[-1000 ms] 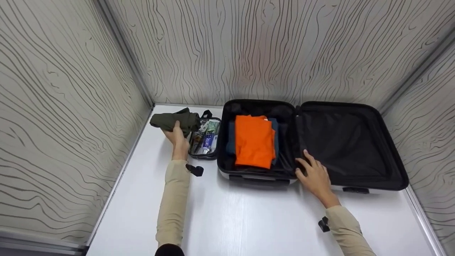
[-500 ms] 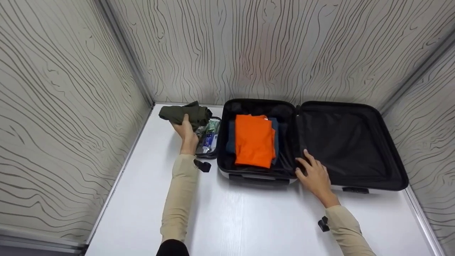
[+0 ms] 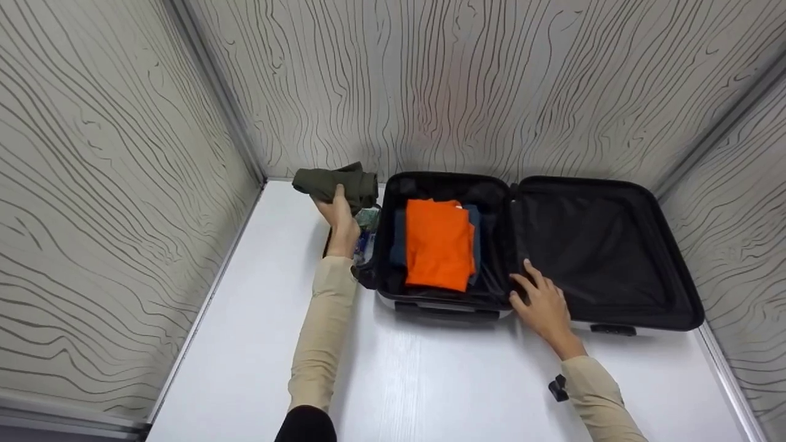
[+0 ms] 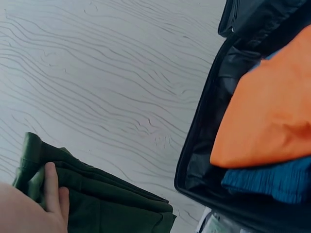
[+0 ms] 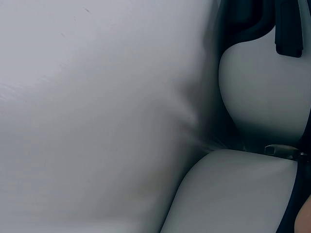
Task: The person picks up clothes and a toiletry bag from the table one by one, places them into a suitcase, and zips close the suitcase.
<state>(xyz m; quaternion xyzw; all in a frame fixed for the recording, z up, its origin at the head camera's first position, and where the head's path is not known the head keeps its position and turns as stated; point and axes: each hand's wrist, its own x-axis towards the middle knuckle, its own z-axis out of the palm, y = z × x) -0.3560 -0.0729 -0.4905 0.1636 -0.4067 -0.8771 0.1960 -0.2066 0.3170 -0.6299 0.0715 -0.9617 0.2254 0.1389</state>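
My left hand [image 3: 336,215] grips a folded dark green garment [image 3: 313,180], thumb on top, in the air left of the open suitcase [image 3: 381,258]. In the left wrist view its fingers [image 4: 51,189] lie along the cloth's folds. Below the left hand, a clear toiletry pouch [image 3: 362,256] is mostly hidden by hand and garment. Inside the suitcase's left half lies a folded orange garment [image 3: 437,245] over blue clothing [image 3: 399,239]. My right hand [image 3: 543,307] rests with spread, slightly bent fingers on the suitcase edge between the two halves; only a sliver shows in the right wrist view.
The suitcase lid [image 3: 595,252] lies opened out to the right, lined in black. A patterned wall [image 3: 454,92] stands close behind the suitcase, with another on each side. White tabletop [image 3: 424,380] extends in front. The right wrist view shows the pale suitcase shells [image 5: 262,92].
My left hand has carried the dark green garment to the right and farther back, covering more of the toiletry pouch. My right hand has stayed on the suitcase edge.
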